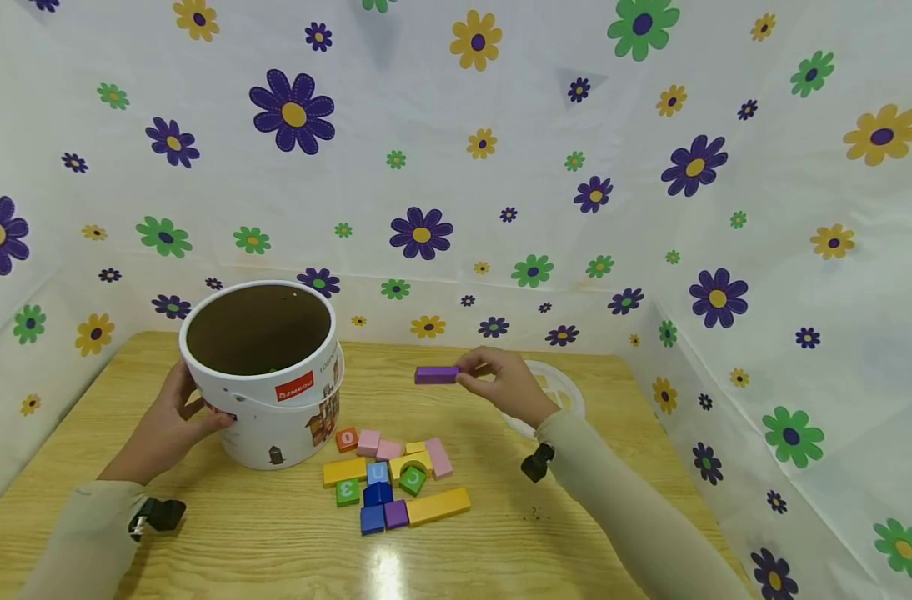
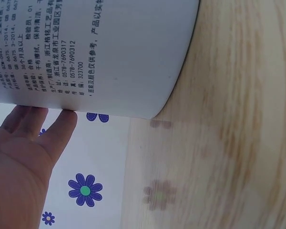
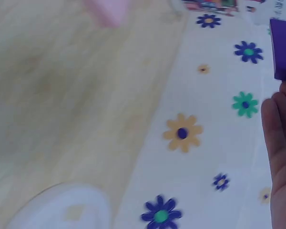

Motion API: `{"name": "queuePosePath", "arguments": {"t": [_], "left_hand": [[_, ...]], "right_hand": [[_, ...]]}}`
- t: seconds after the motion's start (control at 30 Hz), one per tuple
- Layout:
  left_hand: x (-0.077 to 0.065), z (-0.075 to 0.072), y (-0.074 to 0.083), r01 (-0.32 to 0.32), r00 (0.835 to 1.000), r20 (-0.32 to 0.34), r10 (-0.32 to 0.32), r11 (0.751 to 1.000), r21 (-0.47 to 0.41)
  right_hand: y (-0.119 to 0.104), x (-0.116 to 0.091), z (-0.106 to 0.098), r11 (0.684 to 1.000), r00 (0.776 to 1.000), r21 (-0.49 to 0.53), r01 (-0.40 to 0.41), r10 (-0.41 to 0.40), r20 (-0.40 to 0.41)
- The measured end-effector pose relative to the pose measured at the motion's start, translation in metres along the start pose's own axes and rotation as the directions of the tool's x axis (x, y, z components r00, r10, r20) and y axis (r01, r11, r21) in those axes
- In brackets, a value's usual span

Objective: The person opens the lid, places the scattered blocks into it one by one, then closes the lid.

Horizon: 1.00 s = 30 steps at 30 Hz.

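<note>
A: Where is the purple block (image 1: pixel 436 375) found, seen from the head camera?

B: It is held in the air over the table (image 1: pixel 261 550), at about 1 o'clock from the pile (image 1: pixel 396 472).

A: And by which hand is it held?

B: By the right hand (image 1: pixel 504 385). Its near end is pinched between thumb and fingers, and the other end is pointed to 9 o'clock.

A: How is the left hand (image 1: pixel 167 429) placed?

B: It is laid on the bucket (image 1: pixel 264 429), at about 8 o'clock of it. The wall is touched with spread, rather straight fingers, and the hand is not clenched. In the left wrist view, small black print is seen on this wall.

A: Is the bucket standing near the pile?

B: Yes, at about 10 o'clock from it, with the mouth turned up. A red label (image 1: pixel 294 387) is carried on its front.

A: What is included in the pile?

B: A red block (image 1: pixel 347 439) marked 0 is placed at 10 o'clock, a pink block (image 1: pixel 439 457) at 2, a yellow bar (image 1: pixel 439 506) at 4 and a blue block (image 1: pixel 372 521) at 7. Near the middle, a green block (image 1: pixel 413 479) is seen.

A: Is something placed beyond the right hand?

B: A white ring (image 1: pixel 573 396), partly covered by this hand, is seen at about 2 o'clock from the pile.
</note>
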<state>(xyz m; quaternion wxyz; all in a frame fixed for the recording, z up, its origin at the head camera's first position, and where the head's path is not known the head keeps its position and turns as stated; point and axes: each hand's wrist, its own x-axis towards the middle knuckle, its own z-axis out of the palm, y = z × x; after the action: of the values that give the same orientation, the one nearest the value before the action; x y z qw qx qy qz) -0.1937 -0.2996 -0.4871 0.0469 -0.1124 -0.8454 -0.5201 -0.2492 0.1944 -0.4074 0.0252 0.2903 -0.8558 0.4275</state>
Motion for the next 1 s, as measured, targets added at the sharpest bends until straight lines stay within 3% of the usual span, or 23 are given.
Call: {"name": "queuePosePath", "arguments": {"t": [0.13,0.33,0.63,1.0], "left_hand": [[0.0,0.0,-0.001,0.006,1.0,-0.001,-0.006,1.0,-0.008],[0.002,-0.001,-0.002,0.019,1.0,-0.006,-0.019,1.0,-0.007],[0.0,-0.002,-0.001,0.022,1.0,-0.016,-0.022,0.999,-0.023],[0.0,-0.002,-0.002,0.001,1.0,-0.016,-0.001,0.999,-0.032]], "right_hand": [[-0.026,0.031,0.008,0.997,0.993,-0.012,0.071,-0.072,-0.095],[-0.068,0.071,0.027,0.986,0.976,-0.015,0.168,-0.169,-0.141],[-0.107,0.105,0.068,0.982,0.98,0.03,0.188,-0.185,-0.074],[-0.123,0.115,0.09,0.98,0.98,-0.015,0.198,-0.198,0.02]]}}
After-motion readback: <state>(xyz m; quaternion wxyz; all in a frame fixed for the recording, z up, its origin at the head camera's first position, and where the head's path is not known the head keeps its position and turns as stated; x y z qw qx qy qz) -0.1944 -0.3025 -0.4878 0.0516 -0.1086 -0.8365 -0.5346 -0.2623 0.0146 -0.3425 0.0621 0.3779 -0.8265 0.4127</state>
